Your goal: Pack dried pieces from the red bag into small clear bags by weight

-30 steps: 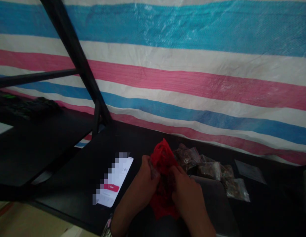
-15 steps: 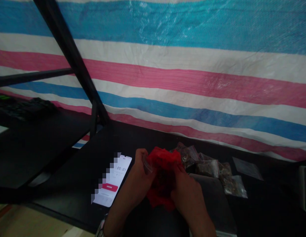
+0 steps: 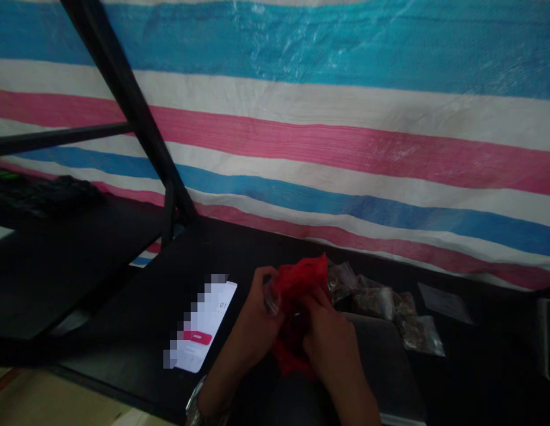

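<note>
A crumpled red plastic bag (image 3: pixel 298 283) is held up between both my hands over a black table (image 3: pixel 145 307). My left hand (image 3: pixel 257 322) pinches its left side, where a bit of clear plastic shows at the fingertips. My right hand (image 3: pixel 330 343) is closed on its right side, fingers curled into the red film. The bag's lower part hangs down between my wrists. What is inside the bag is hidden.
A lit phone (image 3: pixel 203 325) lies face up left of my hands. Several small clear packets with brown contents (image 3: pixel 381 305) lie to the right, and an empty clear packet (image 3: pixel 446 303) beyond. A striped tarp (image 3: pixel 346 148) backs the table; a black metal frame (image 3: pixel 124 100) slants at left.
The red bag has been turned and bunched in my hands; its top first flattened, then lifted to the right. Both hands shifted slightly right. The phone and packets have not moved.
</note>
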The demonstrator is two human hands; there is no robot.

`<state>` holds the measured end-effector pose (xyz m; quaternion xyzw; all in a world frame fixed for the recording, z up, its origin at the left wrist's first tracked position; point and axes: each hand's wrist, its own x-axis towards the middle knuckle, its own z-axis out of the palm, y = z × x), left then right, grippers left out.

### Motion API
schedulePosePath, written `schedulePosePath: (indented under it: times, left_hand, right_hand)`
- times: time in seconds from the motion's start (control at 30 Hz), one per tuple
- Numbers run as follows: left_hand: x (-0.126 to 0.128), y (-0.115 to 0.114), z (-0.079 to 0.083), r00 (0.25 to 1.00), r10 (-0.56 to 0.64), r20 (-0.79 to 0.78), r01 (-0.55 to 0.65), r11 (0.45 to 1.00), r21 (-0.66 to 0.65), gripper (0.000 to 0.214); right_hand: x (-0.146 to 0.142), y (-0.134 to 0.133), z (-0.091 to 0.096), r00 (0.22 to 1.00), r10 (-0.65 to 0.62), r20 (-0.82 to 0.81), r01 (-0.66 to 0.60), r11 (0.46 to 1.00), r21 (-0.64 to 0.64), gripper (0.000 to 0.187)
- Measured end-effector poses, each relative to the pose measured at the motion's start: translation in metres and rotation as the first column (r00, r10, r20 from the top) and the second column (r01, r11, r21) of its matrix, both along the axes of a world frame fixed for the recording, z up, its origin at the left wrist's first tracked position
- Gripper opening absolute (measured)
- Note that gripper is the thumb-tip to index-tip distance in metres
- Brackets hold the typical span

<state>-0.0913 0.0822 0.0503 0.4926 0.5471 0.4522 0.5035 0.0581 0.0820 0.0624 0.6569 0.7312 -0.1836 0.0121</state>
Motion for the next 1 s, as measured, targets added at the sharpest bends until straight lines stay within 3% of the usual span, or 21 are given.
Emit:
schedulePosePath:
  times: [0.17, 0.23, 0.33, 0.4, 0.57, 0.7, 0.8, 0.87, 1.0]
  left_hand:
    - [-0.013, 0.001, 0.0, 0.964, 0.209, -0.162, -0.187, 0.972, 0.143, 0.052]
    - [-0.014, 0.001, 0.0, 0.96, 0.185, -0.211, -0.158, 0.978, 0.139, 0.05]
    - [-0.012, 0.001, -0.002, 0.978, 0.055, -0.201, -0.033, 0.993, 0.109, 0.046]
    - [-0.011, 0.002, -0.004, 0.98, 0.051, -0.194, -0.035, 0.996, 0.084, 0.047]
    - [-0.028, 0.003, -0.001, 0.902, 0.247, -0.353, -0.27, 0.963, -0.018, 0.068]
    - [-0.049, -0.005, 0.011, 0.841, 0.293, -0.455, -0.351, 0.935, -0.047, 0.081]
    - [-0.052, -0.013, 0.013, 0.841, 0.169, -0.514, -0.289, 0.943, -0.163, 0.081]
    - [-0.047, -0.014, 0.008, 0.878, 0.024, -0.478, -0.156, 0.958, -0.238, 0.07]
    - [-0.031, -0.009, -0.006, 0.921, -0.136, -0.365, 0.053, 0.972, -0.229, 0.044]
  right_hand:
    - [-0.001, 0.0, -0.003, 1.0, 0.014, -0.006, -0.014, 1.0, -0.018, 0.066]
    - [-0.001, -0.001, -0.002, 0.999, 0.024, -0.028, -0.024, 1.0, -0.02, 0.066]
    - [-0.005, -0.001, -0.002, 0.998, 0.017, -0.053, -0.018, 0.999, -0.027, 0.064]
    - [-0.007, -0.001, -0.002, 0.999, -0.007, -0.054, 0.005, 0.999, -0.032, 0.062]
    - [-0.006, 0.001, -0.004, 0.994, -0.053, -0.091, 0.049, 0.998, -0.046, 0.054]
    - [-0.003, 0.002, -0.006, 0.989, -0.103, -0.102, 0.096, 0.993, -0.075, 0.044]
    - [-0.003, 0.001, -0.006, 0.988, -0.135, -0.079, 0.128, 0.988, -0.085, 0.039]
    - [-0.003, 0.0, -0.006, 0.987, -0.141, -0.072, 0.135, 0.987, -0.088, 0.038]
    - [-0.002, 0.0, -0.003, 0.989, -0.098, -0.112, 0.096, 0.995, -0.021, 0.042]
